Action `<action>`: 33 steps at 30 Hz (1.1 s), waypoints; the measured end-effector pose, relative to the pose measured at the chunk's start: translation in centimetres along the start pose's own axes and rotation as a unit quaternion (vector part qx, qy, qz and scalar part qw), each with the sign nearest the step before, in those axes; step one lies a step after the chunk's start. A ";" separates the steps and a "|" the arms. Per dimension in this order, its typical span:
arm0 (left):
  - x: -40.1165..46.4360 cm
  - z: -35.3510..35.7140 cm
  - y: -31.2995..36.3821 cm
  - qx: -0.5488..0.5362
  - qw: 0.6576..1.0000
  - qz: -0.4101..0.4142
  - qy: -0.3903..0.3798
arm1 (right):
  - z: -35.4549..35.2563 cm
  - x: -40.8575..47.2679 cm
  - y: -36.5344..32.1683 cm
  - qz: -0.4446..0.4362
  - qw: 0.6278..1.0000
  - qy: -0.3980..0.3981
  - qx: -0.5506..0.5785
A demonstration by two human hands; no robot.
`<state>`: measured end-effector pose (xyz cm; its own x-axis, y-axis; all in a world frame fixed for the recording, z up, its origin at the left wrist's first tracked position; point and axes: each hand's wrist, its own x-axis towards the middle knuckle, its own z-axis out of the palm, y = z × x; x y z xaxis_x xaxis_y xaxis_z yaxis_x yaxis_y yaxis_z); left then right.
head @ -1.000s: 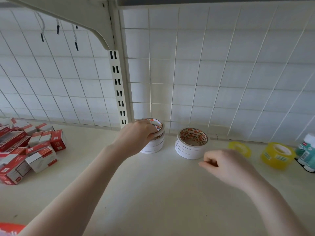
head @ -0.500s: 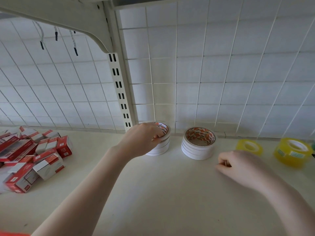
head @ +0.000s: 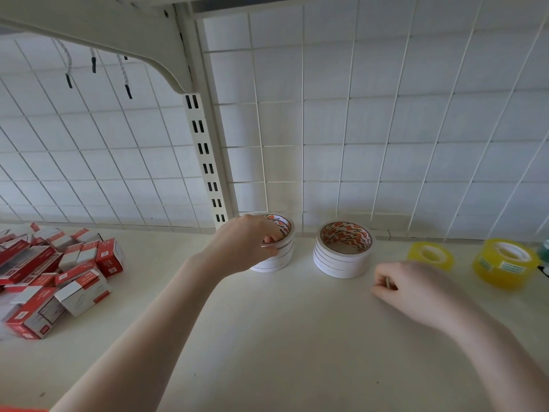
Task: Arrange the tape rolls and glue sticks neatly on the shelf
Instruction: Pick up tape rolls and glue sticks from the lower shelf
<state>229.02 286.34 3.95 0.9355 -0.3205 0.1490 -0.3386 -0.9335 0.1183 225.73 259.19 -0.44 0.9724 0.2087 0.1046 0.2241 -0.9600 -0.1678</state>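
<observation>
Head view has us looking down at a cream shelf [head: 267, 337] backed by a white wire grid [head: 386, 114]. Our left hand [head: 246, 245] reaches to the middle of the frame and curls its fingers over the top roll of a stack of white tape rolls [head: 277, 257], gripping it at the rim. Just right of that stack, apart from it, stands a second stack of white tape rolls [head: 343, 251] with an orange-printed core. Our right hand [head: 416, 289] hovers lower right of it, fingers curled into a loose fist with nothing held. Two yellow tape rolls [head: 430, 255] [head: 505, 264] sit at the right edge. Red and white boxes [head: 50, 278] lie heaped at the left.
</observation>
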 end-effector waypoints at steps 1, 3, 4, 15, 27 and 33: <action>0.0 0.0 0.0 0.002 1.000 -0.003 -0.001 | 0.0 0.0 -0.1 -0.001 1.000 0.004 0.001; 0.1 0.0 0.0 0.004 1.000 -0.005 0.000 | -0.1 -0.1 -0.2 -0.008 1.000 0.018 0.000; 0.1 0.0 0.0 0.005 1.000 -0.004 0.000 | -0.2 -0.1 -0.2 -0.014 1.000 0.027 0.000; 0.0 0.0 -1.3 -0.010 1.000 -0.005 -0.022 | 0.2 0.1 -0.5 -0.046 0.997 -0.015 -0.065; 0.5 -1.4 -2.2 -0.012 0.996 0.009 -0.093 | -0.5 0.4 -1.0 -0.025 0.992 -0.091 -0.084; 0.8 -1.7 -2.2 -0.046 0.994 0.012 -0.102 | -0.2 -0.6 -1.0 -0.031 0.996 -0.056 -0.068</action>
<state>230.33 288.46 5.45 0.9245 -0.3780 -0.0482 -0.3610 -0.9093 0.2072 224.89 259.97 -0.13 0.9600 0.2801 -0.0016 0.2800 -0.9595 -0.0300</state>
